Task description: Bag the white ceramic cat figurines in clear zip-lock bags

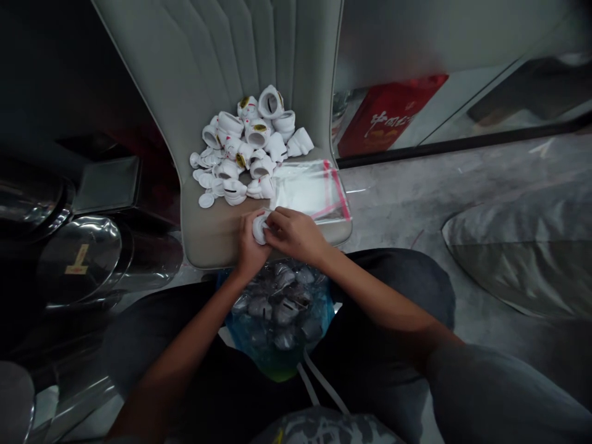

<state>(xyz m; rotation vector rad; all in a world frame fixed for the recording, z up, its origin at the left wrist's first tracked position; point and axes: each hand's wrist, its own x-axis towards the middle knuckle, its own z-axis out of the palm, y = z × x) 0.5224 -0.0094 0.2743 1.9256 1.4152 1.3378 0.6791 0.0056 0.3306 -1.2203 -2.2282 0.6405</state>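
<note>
Both my hands meet over the front edge of a beige chair seat (208,237). My left hand (248,243) and my right hand (296,233) are closed together on one small white figurine (260,228), held between the fingers. Behind them on the seat lies a pile of white figurines (252,145) with gold and red marks, plus a few loose white round lids (206,198). A stack of clear plastic bags (309,188) with red sealing strips lies to the right of the pile, just beyond my right hand.
Between my knees stands a blue plastic bag (282,314) holding several bagged figurines. Shiny metal objects (78,259) sit at the left on the floor. A red carton (388,114) stands behind the chair at the right. Grey floor and a plastic-covered shape (522,246) lie to the right.
</note>
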